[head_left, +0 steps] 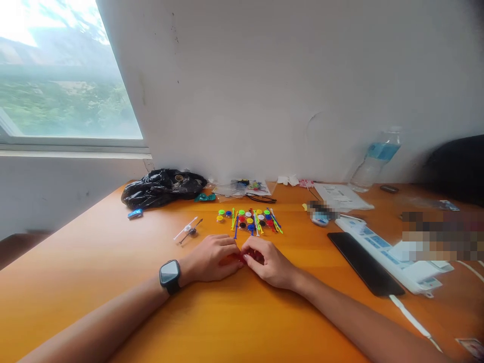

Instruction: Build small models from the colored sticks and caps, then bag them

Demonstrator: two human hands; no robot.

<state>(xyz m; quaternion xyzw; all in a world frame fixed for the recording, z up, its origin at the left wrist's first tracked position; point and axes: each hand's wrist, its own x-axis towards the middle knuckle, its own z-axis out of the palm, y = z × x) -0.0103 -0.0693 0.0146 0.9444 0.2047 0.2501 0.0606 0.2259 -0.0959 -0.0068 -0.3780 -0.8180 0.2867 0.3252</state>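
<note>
My left hand (217, 258) and my right hand (269, 262) meet over the middle of the table, fingertips pinched together. Between them shows a small red plastic piece (242, 258), mostly hidden by the fingers. Just beyond lie several small round capped pieces (242, 225) in green, blue, yellow, white, black and red, mixed with thin plastic sticks (236, 227) in several colours. Left of these, a white stick (185, 228) and a black stick (191, 232) lie side by side, a white round piece and a black round piece (192, 232) at their middles.
A black plastic bag (164, 187) lies at the back left, a small blue packet (135, 214) before it. To the right are a phone (365, 263), a white power strip (389, 254) with cables and a clear bottle (374, 160). Clear plastic bags (245, 188) lie by the wall.
</note>
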